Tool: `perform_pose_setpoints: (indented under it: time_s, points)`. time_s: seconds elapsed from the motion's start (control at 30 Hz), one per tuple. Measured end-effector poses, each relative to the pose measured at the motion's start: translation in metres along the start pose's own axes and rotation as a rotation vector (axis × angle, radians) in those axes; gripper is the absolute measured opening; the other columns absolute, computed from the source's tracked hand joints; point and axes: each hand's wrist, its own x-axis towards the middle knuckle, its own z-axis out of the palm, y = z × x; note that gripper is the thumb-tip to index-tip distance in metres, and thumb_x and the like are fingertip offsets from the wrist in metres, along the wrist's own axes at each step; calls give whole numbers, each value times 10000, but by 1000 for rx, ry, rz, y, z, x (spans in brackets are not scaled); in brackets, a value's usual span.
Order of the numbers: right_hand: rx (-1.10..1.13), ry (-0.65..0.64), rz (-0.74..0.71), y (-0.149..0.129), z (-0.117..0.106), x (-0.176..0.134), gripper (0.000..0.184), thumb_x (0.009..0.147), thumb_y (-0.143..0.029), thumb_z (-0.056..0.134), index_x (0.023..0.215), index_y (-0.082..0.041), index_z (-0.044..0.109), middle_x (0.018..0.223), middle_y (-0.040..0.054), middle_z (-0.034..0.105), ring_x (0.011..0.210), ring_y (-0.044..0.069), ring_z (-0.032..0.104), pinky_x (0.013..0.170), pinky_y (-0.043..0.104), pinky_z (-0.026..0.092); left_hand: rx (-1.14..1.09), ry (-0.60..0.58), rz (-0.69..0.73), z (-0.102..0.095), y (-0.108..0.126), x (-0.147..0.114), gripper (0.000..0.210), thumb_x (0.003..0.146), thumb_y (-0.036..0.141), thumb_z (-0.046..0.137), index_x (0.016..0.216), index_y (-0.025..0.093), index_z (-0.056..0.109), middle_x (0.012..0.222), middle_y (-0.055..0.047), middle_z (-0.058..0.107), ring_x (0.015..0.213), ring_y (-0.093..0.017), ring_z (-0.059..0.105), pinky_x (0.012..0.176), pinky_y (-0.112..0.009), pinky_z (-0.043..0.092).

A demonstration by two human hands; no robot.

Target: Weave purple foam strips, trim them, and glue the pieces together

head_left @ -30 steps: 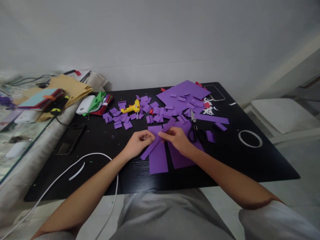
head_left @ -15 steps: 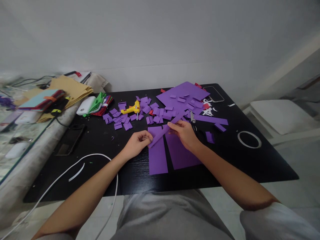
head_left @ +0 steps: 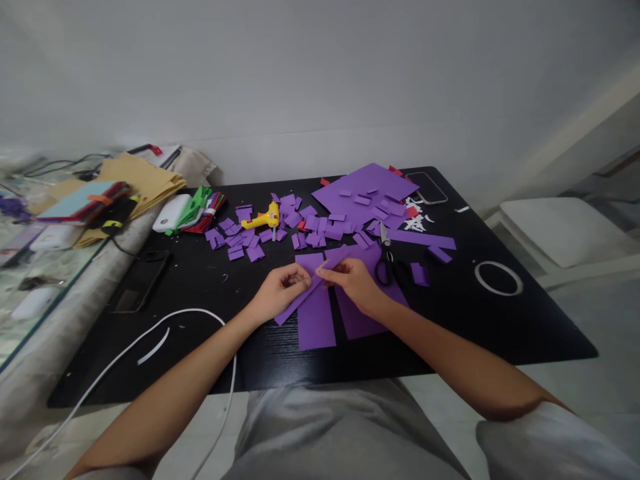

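Between my two hands a long purple paper strip (head_left: 293, 305) runs slantwise, its lower end reaching past my left hand toward the table's front. My left hand (head_left: 284, 288) is closed, pinching the strip near its middle. Close beside it, my right hand (head_left: 353, 280) pinches the same strip with thumb and fingers. Beneath the hands lie a narrow purple paper sheet (head_left: 317, 325) and a wider purple sheet (head_left: 363, 320), with a dark gap between them. Black-handled scissors (head_left: 386, 257) rest just right of my right hand, blades pointing away.
Small folded purple paper pieces (head_left: 255, 253) are scattered behind the hands around a yellow glue gun (head_left: 265, 217). A large purple sheet (head_left: 350, 183) lies at the back. A tape ring (head_left: 499, 279) sits right, a dark phone (head_left: 140, 280) left. A white cable (head_left: 200, 310) loops at front left.
My right hand has slid down and left along the strip, closer to my left hand. The strip's lower end now extends beyond my left hand, and the scissors show more fully.
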Motion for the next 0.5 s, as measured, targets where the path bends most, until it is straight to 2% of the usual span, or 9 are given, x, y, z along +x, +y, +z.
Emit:
perform_pose_setpoints:
  time_s: [0.07,0.17,0.3,0.43,0.5]
  points:
    - [36,68,-24,-4,-8,5,335,578,-433,946,710,-188,760,700,-2,709,652,145,637,692,320,555,7,5,-5,-2,-1,0,228,852,359,705,791,145,656,702,14,628,637,-112,542,640,-234,410]
    - [72,98,-53,-11,-20,13,325,595,-425,945,759,-192,789,807,18,740,737,151,663,732,319,572,2,10,-21,-4,-2,1,246,853,377,706,795,144,653,693,5,644,628,-121,554,630,-242,414]
    - [97,142,-47,-17,-28,18,304,569,-394,955,729,-188,799,782,21,725,738,147,649,712,310,578,-1,15,-22,-5,-3,1,248,845,379,722,795,144,659,692,4,652,628,-123,563,633,-246,421]
    - [116,148,-49,-19,-29,18,280,591,-370,945,732,-183,791,793,24,722,751,148,647,714,304,574,-29,30,-29,-4,-3,1,261,843,387,743,791,143,666,681,9,656,618,-114,564,628,-239,423]
    - [144,106,-39,-20,-27,16,265,629,-370,931,745,-188,777,805,16,716,765,146,650,720,297,571,-62,33,-38,-4,-2,1,277,843,402,757,804,140,676,684,6,670,620,-115,582,634,-238,439]
